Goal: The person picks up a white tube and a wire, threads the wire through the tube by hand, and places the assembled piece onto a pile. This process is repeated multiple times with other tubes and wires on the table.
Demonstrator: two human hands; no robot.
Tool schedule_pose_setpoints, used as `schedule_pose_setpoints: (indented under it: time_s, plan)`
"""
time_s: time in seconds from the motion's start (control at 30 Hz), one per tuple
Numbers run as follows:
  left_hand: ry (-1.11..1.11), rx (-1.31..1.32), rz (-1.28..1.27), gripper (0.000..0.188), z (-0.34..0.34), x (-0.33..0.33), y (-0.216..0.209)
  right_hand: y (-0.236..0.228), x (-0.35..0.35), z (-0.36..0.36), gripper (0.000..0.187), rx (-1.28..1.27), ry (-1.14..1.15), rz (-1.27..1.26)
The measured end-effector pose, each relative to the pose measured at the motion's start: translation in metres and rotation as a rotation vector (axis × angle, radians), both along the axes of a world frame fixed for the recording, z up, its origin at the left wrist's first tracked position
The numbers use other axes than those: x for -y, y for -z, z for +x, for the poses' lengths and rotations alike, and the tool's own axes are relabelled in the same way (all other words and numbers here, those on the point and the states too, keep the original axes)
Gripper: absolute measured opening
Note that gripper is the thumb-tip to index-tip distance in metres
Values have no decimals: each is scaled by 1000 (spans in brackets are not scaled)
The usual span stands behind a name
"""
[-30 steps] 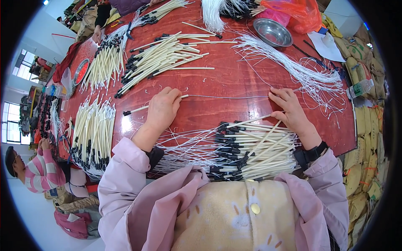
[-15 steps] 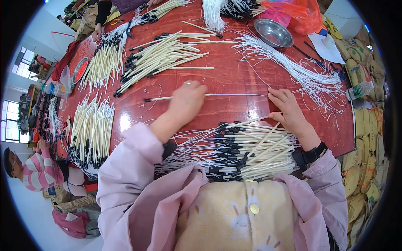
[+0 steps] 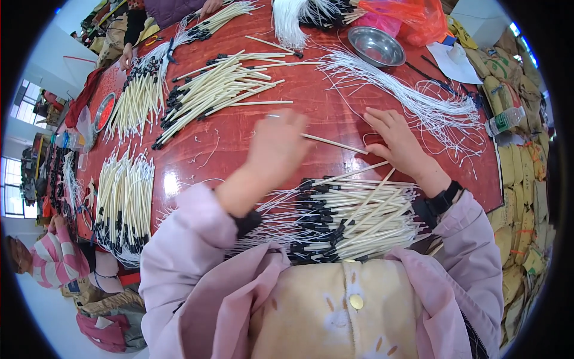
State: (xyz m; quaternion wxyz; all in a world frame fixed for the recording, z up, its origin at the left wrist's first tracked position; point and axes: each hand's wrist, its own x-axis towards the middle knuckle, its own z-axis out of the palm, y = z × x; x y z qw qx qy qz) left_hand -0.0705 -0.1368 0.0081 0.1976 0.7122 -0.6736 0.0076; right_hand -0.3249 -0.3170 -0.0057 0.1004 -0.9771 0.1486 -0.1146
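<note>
My left hand [image 3: 272, 149], smeared by motion, is closed around a thin cream stick [image 3: 335, 143] that sticks out to the right. The stick's far end comes close to the thumb of my right hand [image 3: 400, 143]; I cannot tell whether they touch. My right hand's fingers are stretched out and apart from the thumb. Below both hands, near my body, lies a heap of cream sticks with black ends [image 3: 376, 209], with white strings [image 3: 272, 221] trailing left. A bundle of loose white strings [image 3: 412, 90] lies beyond my right hand.
More black-ended sticks [image 3: 224, 87] lie at the far left, and a stringed bundle [image 3: 122, 197] at the left. At the back are a metal bowl [image 3: 376, 46] and a red plastic bag [image 3: 418, 24]. A plastic bottle [image 3: 505, 121] lies at the right edge. Other people stand around the table.
The stick has swung and moved right, its end now near my right thumb. The string stretched between my hands no longer shows. My right hand's fingers have spread from the string.
</note>
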Motion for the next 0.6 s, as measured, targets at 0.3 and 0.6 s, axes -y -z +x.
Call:
schedule_pose_setpoints:
  time_s: [0.3, 0.6]
  plan:
    - [176, -5, -135, 27, 17, 7, 29, -6, -10, 17, 64, 12, -140, 37]
    - [240, 24, -7, 12, -17, 28, 44, -10, -5, -5, 56, -41, -115, -14]
